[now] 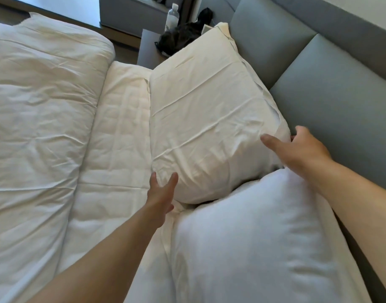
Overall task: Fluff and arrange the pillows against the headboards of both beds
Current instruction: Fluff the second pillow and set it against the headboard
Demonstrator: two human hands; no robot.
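A cream pillow is leaned against the grey headboard, its long edge touching the padding. The left hand is held open, fingers spread, at the pillow's near lower corner. The right hand is also open, its fingers placed on the pillow's corner beside the headboard. A second, whiter pillow is seen nearer, also along the headboard, under the right forearm.

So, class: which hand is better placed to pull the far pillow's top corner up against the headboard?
Right. The right hand is already at the far pillow's corner beside the headboard; the left hand sits at its lower edge.
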